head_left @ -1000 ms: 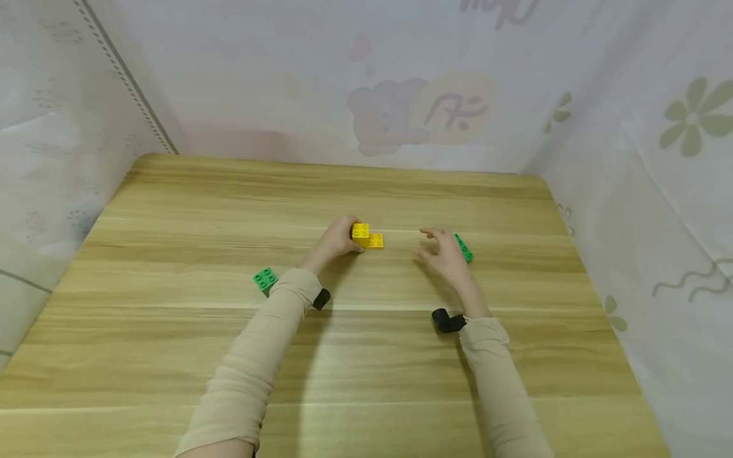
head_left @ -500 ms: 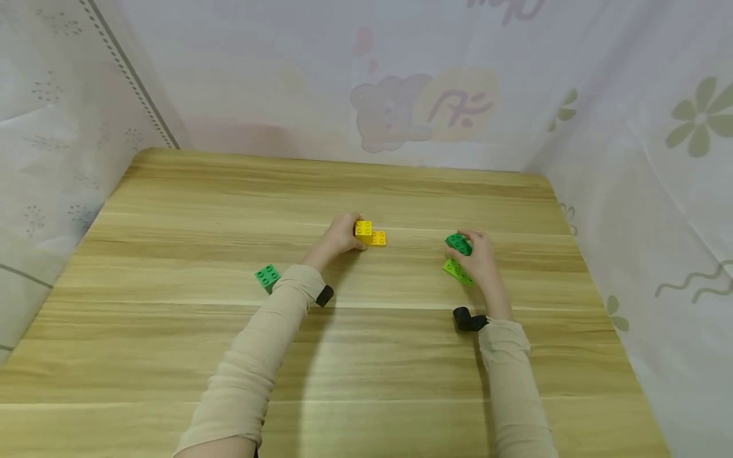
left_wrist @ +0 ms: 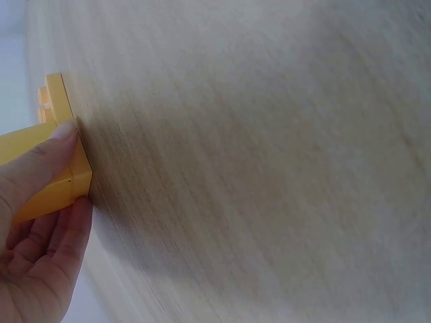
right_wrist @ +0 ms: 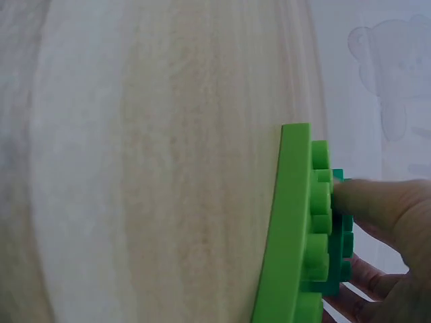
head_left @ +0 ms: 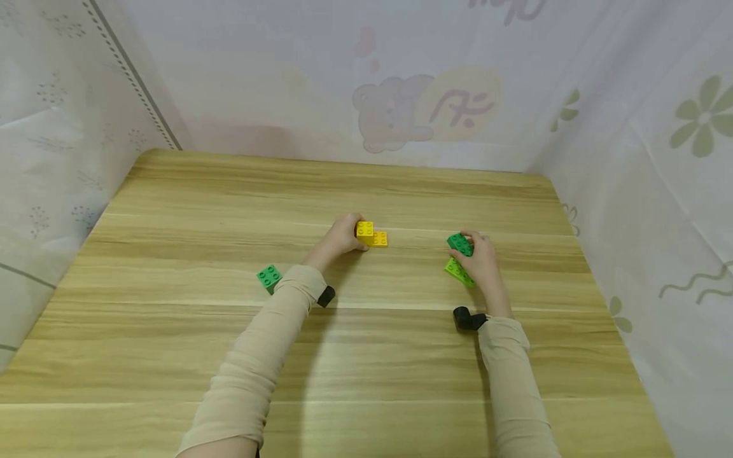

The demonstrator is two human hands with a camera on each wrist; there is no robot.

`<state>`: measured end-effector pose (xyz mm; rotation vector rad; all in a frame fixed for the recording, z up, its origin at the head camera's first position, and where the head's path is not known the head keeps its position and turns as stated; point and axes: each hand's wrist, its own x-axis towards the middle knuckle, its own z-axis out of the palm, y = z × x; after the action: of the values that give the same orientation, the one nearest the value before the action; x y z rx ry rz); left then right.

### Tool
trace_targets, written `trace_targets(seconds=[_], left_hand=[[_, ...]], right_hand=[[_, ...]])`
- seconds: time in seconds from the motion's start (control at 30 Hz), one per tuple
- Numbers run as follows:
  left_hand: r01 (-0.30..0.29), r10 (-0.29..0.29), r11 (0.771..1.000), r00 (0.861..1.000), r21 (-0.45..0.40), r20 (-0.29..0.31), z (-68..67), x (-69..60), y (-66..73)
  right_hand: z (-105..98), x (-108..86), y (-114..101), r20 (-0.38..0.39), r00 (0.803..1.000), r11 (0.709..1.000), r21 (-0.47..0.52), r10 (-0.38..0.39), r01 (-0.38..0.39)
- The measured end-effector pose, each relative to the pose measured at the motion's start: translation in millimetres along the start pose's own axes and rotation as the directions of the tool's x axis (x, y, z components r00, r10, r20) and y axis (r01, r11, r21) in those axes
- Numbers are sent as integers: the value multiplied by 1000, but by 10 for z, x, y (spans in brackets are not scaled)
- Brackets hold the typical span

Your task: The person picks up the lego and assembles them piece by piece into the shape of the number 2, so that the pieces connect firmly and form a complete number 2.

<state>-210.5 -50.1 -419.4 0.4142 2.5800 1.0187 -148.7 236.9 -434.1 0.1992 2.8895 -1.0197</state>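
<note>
Near the middle of the table, my left hand (head_left: 343,234) grips a tall yellow toy brick (head_left: 364,229) with thumb and fingers. It sits on one end of a flat yellow brick (head_left: 380,239), whose studs show on the right. The left wrist view has the thumb on the near side of the yellow brick (left_wrist: 50,194). To the right, my right hand (head_left: 483,254) pinches a dark green brick (head_left: 460,244) between thumb and fingers. A light green brick (head_left: 459,272) lies just in front of it, and partly hides the dark green brick (right_wrist: 335,269) in the right wrist view.
A green brick (head_left: 269,277) stands left of the left sleeve (head_left: 252,356), partly covered by it. The wooden table (head_left: 378,369) ends at the back against a printed white sheet (head_left: 275,76). Similar sheets hang at both sides.
My right hand has moved right from its place between the bricks and taken hold of the dark green brick. The light green brick has come into sight. The left hand stays on the yellow brick.
</note>
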Motion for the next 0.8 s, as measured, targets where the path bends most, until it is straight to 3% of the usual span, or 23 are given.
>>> trace_targets(seconds=[0.47,0.8], left_hand=[[2,-2,1000,1000,-8,5,2,11,-9],[6,-6,1000,1000,-17,5,1,-5,-2]], right_hand=[[0,56,-19,3,1000,1000,-1,9,-9],[41,139,-213,7,999,999,6,-45,45]])
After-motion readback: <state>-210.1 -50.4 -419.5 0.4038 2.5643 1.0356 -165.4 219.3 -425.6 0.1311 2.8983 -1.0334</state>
